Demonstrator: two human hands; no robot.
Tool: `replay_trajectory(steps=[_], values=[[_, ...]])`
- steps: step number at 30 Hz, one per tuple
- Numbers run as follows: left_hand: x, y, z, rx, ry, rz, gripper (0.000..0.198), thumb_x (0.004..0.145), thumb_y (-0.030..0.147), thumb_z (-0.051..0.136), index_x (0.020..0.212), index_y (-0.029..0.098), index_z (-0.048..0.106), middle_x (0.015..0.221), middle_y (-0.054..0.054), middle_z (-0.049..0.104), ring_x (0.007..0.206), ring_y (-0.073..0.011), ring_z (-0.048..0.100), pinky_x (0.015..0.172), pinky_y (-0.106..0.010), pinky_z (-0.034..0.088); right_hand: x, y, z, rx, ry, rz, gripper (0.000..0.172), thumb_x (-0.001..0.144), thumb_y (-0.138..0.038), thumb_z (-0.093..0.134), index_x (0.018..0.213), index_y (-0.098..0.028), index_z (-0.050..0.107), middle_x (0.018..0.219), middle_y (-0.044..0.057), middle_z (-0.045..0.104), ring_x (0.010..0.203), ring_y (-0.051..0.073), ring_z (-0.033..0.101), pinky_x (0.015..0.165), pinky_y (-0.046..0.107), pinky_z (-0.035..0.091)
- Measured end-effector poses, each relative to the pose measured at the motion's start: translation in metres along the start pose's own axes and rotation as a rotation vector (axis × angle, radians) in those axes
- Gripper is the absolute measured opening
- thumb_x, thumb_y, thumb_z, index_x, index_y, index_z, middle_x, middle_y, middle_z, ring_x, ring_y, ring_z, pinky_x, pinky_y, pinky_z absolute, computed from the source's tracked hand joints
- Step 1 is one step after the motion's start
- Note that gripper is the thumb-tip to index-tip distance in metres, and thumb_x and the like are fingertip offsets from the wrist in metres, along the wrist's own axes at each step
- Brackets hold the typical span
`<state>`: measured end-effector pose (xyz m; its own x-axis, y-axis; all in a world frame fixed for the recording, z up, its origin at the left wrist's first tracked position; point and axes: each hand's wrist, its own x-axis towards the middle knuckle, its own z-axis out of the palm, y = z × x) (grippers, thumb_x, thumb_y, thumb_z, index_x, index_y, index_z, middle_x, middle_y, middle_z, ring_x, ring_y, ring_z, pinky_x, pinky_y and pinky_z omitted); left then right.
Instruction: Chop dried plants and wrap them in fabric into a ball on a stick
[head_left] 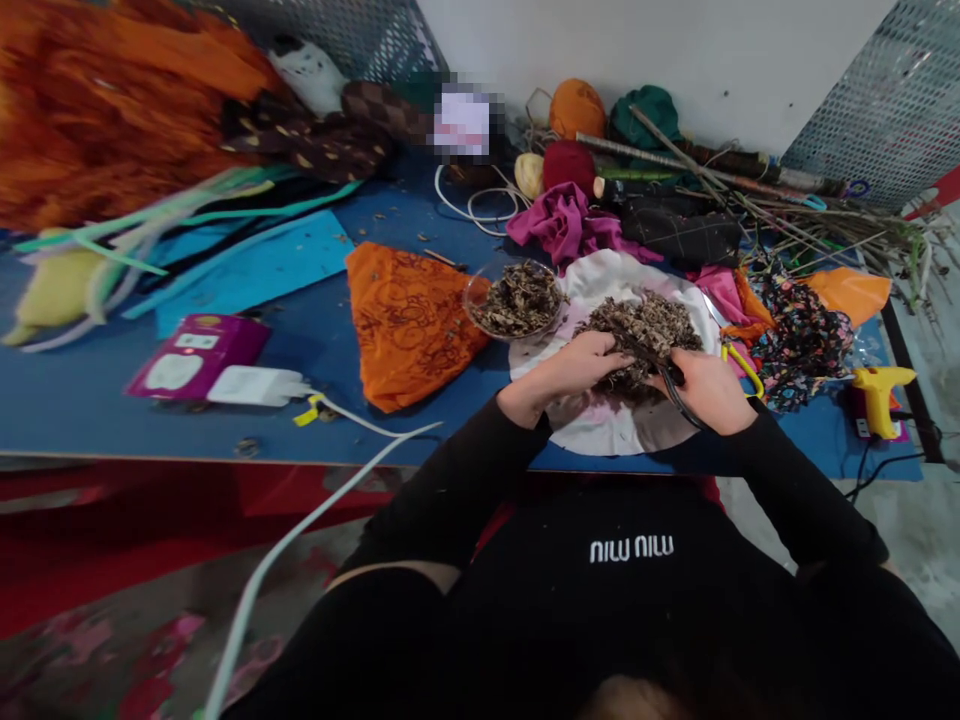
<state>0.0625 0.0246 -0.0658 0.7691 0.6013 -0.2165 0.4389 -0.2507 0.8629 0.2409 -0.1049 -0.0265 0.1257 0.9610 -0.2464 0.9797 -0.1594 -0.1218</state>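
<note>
At four o'clock the right hand (718,388) clasps what looks like a slim dark tool (682,404); at eight, the left hand (579,364), grip unclear, meets the dried-leaf pile (658,320). Best keep that centred on the white cloth (600,432)!

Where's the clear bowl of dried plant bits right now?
In the head view, the clear bowl sits near the centre, up and left of the left hand, between the orange printed cloth and the dried pile.

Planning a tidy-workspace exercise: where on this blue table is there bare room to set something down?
Bare tabletop shows left of the purple box, and between it and the printed orange cloth. Crowded: right of the white cloth, around the floral fabric.
</note>
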Motion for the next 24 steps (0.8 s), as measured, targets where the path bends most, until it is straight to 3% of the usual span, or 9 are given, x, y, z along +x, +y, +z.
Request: replay_trajectory(steps=[4,8,14,17,24], values=[[-0.002,-0.002,-0.003,-0.223,-0.012,0.020,0.033,0.087,0.044,0.070,0.070,0.021,0.055,0.068,-0.001,0.055,0.068,-0.0178,0.053,0.066,-0.032,0.043,-0.001,0.012,0.001,0.133,0.109,-0.013,0.046,0.099,-0.064,0.055,0.104,-0.020,0.065,0.097,0.011,0.075,0.088,0.027,0.069,0.070,0.031,0.039],[-0.002,-0.004,-0.004,-0.498,0.093,0.057,0.034,0.084,0.050,0.074,0.091,0.018,0.067,0.087,-0.005,0.071,0.089,-0.0232,0.066,0.081,-0.035,0.054,-0.007,0.026,0.000,0.193,0.183,-0.060,0.058,0.093,-0.074,0.056,0.113,-0.020,0.063,0.106,0.012,0.072,0.094,0.030,0.068,0.072,0.032,0.042],[0.001,-0.008,0.003,-0.579,0.169,0.011,0.022,0.081,0.033,0.076,0.092,0.016,0.068,0.089,-0.005,0.074,0.091,-0.0227,0.069,0.084,-0.037,0.057,-0.017,0.025,0.007,0.073,0.156,-0.015,0.071,0.092,-0.077,0.054,0.127,-0.016,0.062,0.116,0.018,0.071,0.104,0.037,0.068,0.079,0.038,0.046],[0.000,-0.011,0.007,-0.586,0.124,0.009,0.019,0.080,0.030,0.077,0.092,0.016,0.071,0.087,-0.006,0.075,0.092,-0.0242,0.071,0.085,-0.039,0.058,-0.015,0.017,0.012,0.046,0.139,-0.007,0.072,0.094,-0.077,0.051,0.129,-0.015,0.061,0.120,0.019,0.069,0.105,0.037,0.068,0.079,0.038,0.046],[-0.003,-0.010,0.003,-0.597,0.028,-0.006,0.021,0.083,0.031,0.075,0.096,0.015,0.073,0.094,-0.008,0.077,0.090,-0.0246,0.073,0.086,-0.041,0.060,-0.008,0.012,0.012,0.028,0.119,0.008,0.067,0.097,-0.078,0.044,0.111,-0.017,0.067,0.106,0.016,0.073,0.094,0.032,0.070,0.069,0.034,0.038]])
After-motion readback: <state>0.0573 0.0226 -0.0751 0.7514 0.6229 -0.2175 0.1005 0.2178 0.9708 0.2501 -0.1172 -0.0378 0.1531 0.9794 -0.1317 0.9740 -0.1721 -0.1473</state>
